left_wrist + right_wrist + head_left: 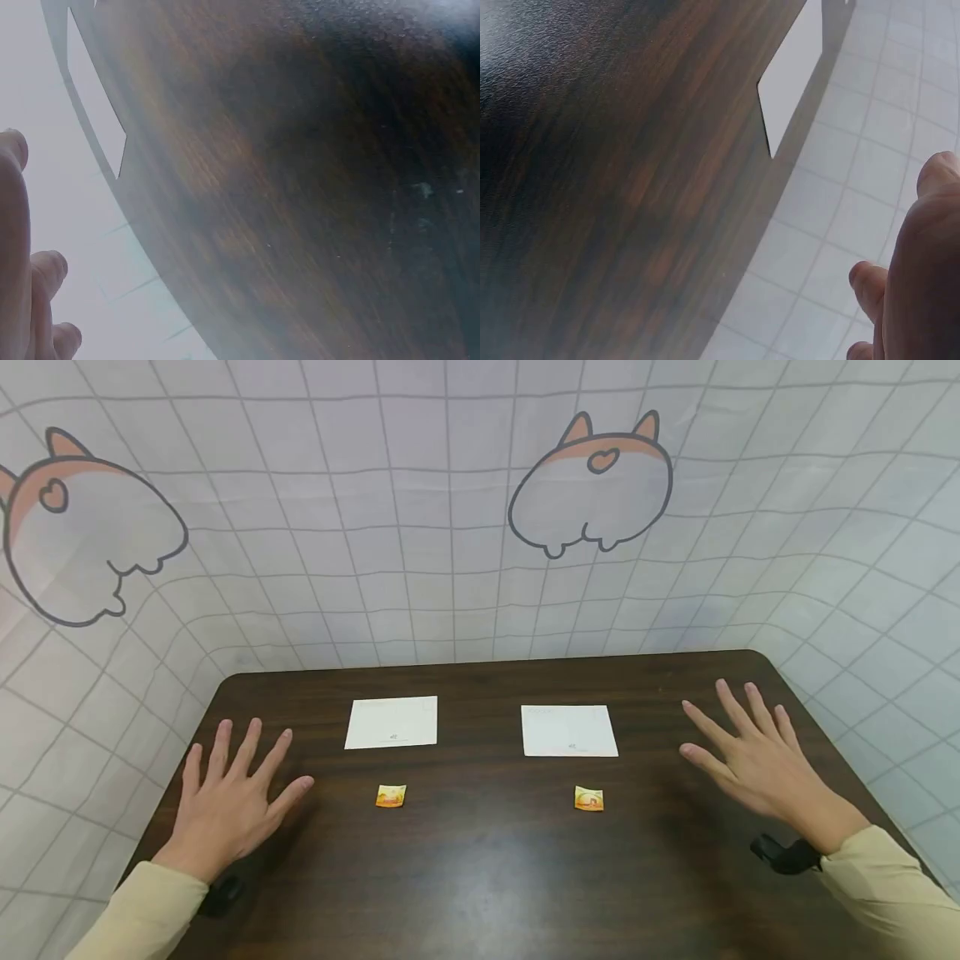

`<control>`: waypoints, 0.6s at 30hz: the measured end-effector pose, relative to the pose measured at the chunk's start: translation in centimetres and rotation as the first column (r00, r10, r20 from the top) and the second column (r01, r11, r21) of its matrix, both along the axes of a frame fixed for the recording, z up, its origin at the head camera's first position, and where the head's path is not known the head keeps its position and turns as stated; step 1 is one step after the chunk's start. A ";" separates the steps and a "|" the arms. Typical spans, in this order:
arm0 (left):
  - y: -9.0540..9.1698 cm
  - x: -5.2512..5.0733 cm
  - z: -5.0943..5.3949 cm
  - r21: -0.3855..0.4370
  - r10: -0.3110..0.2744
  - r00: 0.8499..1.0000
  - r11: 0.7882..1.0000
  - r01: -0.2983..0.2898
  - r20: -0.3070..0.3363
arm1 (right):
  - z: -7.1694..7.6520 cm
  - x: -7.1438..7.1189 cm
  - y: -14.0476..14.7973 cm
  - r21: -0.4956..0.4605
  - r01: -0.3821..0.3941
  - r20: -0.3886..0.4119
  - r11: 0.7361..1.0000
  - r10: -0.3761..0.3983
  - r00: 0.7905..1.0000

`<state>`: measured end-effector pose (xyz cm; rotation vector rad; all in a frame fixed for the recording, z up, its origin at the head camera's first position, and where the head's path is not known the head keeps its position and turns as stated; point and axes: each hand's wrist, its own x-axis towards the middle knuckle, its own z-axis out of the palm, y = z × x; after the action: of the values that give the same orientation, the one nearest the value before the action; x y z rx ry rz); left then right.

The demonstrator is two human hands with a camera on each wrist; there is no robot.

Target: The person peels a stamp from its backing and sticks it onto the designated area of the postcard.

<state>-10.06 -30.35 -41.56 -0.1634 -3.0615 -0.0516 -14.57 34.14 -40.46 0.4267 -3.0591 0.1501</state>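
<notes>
My left hand (228, 806) is spread palm down at the left side of the dark table, fingers straight, holding nothing. On the right, my right hand (761, 764) is likewise spread and holds nothing. Between them lie two white cards, the left card (392, 723) and the right card (570, 732). A small orange-yellow packet (391, 796) lies below the left card, and a similar packet (588, 799) below the right one. The wrist views show fingers (49, 274) (868, 289) at the frame edges, and one white card in each (94, 94) (791, 79).
The brown wooden table (465, 868) has rounded back corners. Behind and beside it hangs a white grid-patterned curtain (450, 568) with cartoon animal drawings. A dark strap (783, 854) is at the right wrist, and another dark item (221, 895) by the left wrist.
</notes>
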 end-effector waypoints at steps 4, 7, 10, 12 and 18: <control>0.0 -0.2 0.0 0.001 -0.006 1.000 1.000 0.006 -0.013 | 0.1 -0.1 -0.5 0.011 -0.016 -0.007 1.000 0.016 1.000; 0.0 -0.3 -0.2 0.004 -0.004 1.000 1.000 0.004 -0.003 | 0.2 -0.5 -1.0 0.018 -0.030 -0.003 0.999 0.030 1.000; 0.1 -0.5 -0.3 0.005 -0.009 1.000 1.000 0.009 0.002 | 0.2 -0.7 -1.4 0.021 -0.038 0.004 0.999 0.038 0.999; 0.3 -0.7 -0.4 0.003 -0.014 1.000 1.000 0.014 -0.002 | 0.3 -0.9 -1.6 0.023 -0.041 0.004 0.999 0.041 0.999; 0.7 -1.5 -0.5 0.010 -0.024 1.000 1.000 0.024 0.001 | 0.1 -1.5 -2.5 0.014 -0.063 0.013 0.998 0.063 0.998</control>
<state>-11.57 -29.65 -42.05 -0.1999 -3.0600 -0.0689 -16.06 31.68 -40.36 0.5254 -3.0620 0.1343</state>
